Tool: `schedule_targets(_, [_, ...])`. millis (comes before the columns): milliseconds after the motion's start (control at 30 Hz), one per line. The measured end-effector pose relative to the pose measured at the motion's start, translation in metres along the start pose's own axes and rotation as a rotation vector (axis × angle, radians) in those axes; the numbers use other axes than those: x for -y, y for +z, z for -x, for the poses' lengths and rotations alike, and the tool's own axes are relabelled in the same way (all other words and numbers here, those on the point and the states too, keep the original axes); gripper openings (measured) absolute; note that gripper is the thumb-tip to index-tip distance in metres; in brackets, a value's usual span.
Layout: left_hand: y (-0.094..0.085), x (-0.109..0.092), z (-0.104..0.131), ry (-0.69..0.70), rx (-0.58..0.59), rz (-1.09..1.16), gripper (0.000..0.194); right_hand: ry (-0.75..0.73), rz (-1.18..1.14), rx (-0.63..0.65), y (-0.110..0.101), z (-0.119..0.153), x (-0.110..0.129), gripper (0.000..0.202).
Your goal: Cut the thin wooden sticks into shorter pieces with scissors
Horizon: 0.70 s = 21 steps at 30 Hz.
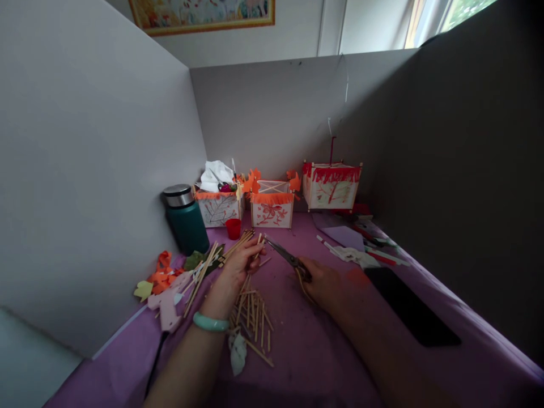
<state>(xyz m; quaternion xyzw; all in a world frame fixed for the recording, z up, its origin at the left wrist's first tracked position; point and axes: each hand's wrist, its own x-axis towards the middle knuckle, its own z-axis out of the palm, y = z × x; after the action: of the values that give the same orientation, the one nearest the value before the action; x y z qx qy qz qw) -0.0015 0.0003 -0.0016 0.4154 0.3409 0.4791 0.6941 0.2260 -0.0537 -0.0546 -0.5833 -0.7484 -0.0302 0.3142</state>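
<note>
At the far left of the purple-covered surface (314, 362), against the grey partition, lie orange and pale paper cut-out scraps (164, 280), pushed aside where they do not crowd the working area. Behind them stands a dark green flask with a steel cap (186, 218), upright and tucked into the corner, well apart from the hands. A small red cup (233, 228) sits just in front of the first of three paper-walled stick-frame lanterns with orange and red fringe (272, 207), which are lined along the back wall, apparently kept clear of the cutting. Loose thin wooden sticks (254, 320) lie in a heap directly below the left hand (238, 265), within easy reach as stock. That hand, wearing a pale green bangle (210, 323) at the wrist, has its fingers closed narrowly on one thin wooden stick (258, 245), holding its end up toward the centre so it meets the blades. The right hand (323, 283) grips the handles of dark-bladed scissors (285, 256), fingers wrapped round them; the blades point left at the stick end and appear slightly parted, though this is small in view. Further right lie white and red paper strips (361, 256), and a flat black rectangular slab (410, 309) rests near the right forearm, apart from the work.
</note>
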Motion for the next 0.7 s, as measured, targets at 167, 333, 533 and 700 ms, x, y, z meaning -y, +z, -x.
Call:
schedule_targets(167, [0.0004,-0.0007,0.0005,-0.007,-0.005,-0.016,0.040,0.037,0.040,0.028,-0.0092,-0.0002,0.0061,0.031])
schedule_targets(333, [0.0028,-0.0020,0.0004,-0.034,0.012,-0.003,0.038,0.042,-0.004,0.048,-0.0076,-0.0010,0.0032,0.030])
schedule_targets(533, [0.0017,-0.0029,0.0006,-0.034,-0.004,0.026,0.038,0.021,-0.017,0.024,-0.0030,0.0000,0.0009,0.033])
schedule_targets(700, [0.0018,-0.0033,0.0005,-0.007,0.004,0.012,0.041,0.017,0.041,0.030,-0.0049,0.0007,0.0060,0.034])
